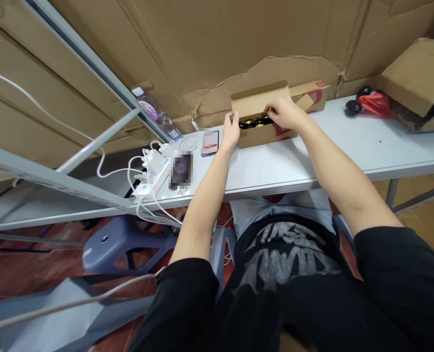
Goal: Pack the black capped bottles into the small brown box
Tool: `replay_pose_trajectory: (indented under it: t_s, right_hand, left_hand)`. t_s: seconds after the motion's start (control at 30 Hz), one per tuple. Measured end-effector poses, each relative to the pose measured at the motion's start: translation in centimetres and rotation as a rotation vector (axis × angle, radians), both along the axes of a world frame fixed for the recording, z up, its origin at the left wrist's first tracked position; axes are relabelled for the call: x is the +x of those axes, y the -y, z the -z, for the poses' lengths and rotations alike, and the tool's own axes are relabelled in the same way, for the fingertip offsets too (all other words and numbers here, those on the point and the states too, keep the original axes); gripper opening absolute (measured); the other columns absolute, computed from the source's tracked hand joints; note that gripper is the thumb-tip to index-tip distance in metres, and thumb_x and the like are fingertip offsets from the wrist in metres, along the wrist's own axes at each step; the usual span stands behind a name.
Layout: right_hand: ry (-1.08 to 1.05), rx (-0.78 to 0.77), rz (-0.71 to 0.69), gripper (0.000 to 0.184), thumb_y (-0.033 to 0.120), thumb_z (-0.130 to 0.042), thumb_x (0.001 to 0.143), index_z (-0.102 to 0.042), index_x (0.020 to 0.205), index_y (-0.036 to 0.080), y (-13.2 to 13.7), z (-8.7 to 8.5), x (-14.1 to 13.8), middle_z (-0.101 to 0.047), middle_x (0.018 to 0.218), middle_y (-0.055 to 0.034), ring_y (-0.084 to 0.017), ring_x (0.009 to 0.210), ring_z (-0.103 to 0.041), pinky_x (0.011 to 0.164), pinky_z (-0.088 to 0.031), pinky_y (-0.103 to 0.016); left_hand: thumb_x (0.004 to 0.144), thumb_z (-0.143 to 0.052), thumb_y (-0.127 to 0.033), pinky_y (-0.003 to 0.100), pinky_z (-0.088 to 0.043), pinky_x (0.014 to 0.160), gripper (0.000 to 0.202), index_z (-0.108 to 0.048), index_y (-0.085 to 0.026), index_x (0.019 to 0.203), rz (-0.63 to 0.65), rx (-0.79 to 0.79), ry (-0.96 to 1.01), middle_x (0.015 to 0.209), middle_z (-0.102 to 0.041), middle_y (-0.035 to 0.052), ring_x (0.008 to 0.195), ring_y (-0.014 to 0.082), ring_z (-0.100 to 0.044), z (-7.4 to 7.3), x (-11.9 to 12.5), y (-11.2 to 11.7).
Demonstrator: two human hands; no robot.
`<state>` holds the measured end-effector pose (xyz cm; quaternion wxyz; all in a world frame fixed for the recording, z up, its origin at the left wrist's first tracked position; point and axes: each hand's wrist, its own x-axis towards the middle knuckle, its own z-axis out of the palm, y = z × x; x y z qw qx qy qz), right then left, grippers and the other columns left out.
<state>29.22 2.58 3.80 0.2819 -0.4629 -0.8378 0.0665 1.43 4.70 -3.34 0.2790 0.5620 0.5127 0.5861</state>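
An open cardboard box stands on the narrow white table, its lid flap raised at the back. Inside sit several black round items with yellow rings; their exact kind is too small to tell. My left hand grips the box's left end, fingers wrapped over the edge. Over the right part of the opening, my right hand has its fingers bent and pressed together at the black items. Whatever lies between those fingertips is hidden.
Left on the table are a phone, a blurred dark device, a power strip with white cables and a plastic bottle. Right are black round pieces, a red bag and a larger open carton. A metal frame rises left.
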Motion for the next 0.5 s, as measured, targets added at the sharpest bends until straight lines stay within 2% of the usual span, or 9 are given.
replay_pose_trajectory:
  t_s: [0.13, 0.3, 0.4, 0.5]
  right_hand:
    - [-0.03, 0.013, -0.045, 0.054, 0.017, -0.052, 0.112, -0.092, 0.147, 0.022, 0.08, -0.05, 0.05, -0.094, 0.143, -0.0133, -0.04, 0.143, -0.084, 0.131, -0.062, -0.054]
    - [-0.122, 0.014, -0.02, 0.055, 0.028, -0.05, 0.116, -0.086, 0.157, 0.018, -0.35, 0.47, 0.36, -0.093, 0.139, -0.0171, -0.042, 0.143, -0.083, 0.13, -0.062, -0.057]
    - [-0.158, 0.008, -0.026, 0.05, 0.04, -0.056, 0.118, -0.087, 0.151, 0.019, -0.57, 0.69, 0.36, -0.092, 0.142, -0.0188, -0.044, 0.144, -0.082, 0.129, -0.062, -0.059]
    - [-0.251, 0.011, -0.009, 0.045, 0.057, -0.063, 0.117, -0.089, 0.14, 0.029, 0.08, -0.06, 0.37, -0.093, 0.144, -0.0123, -0.043, 0.141, -0.081, 0.13, -0.061, -0.058]
  left_hand:
    - [0.123, -0.072, -0.061, 0.048, -0.043, 0.153, 0.035, -0.074, -0.028, 0.131, -0.01, -0.003, -0.003, 0.163, -0.081, 0.0161, 0.177, 0.0337, -0.063, -0.38, 0.06, 0.44]
    - [0.118, -0.079, -0.063, 0.046, -0.045, 0.152, 0.037, -0.076, -0.028, 0.128, -0.032, 0.003, 0.021, 0.158, -0.083, 0.0152, 0.173, 0.0338, -0.067, -0.63, 0.26, 1.06]
    - [0.119, -0.077, -0.066, 0.047, -0.048, 0.15, 0.038, -0.076, -0.029, 0.129, -0.038, 0.02, 0.034, 0.158, -0.083, 0.0142, 0.171, 0.0337, -0.069, -0.49, 0.12, 0.94]
    - [0.115, -0.079, -0.07, 0.047, -0.05, 0.149, 0.042, -0.076, -0.031, 0.13, -0.043, 0.039, 0.033, 0.159, -0.082, 0.0131, 0.169, 0.034, -0.07, -0.23, -0.46, 0.12]
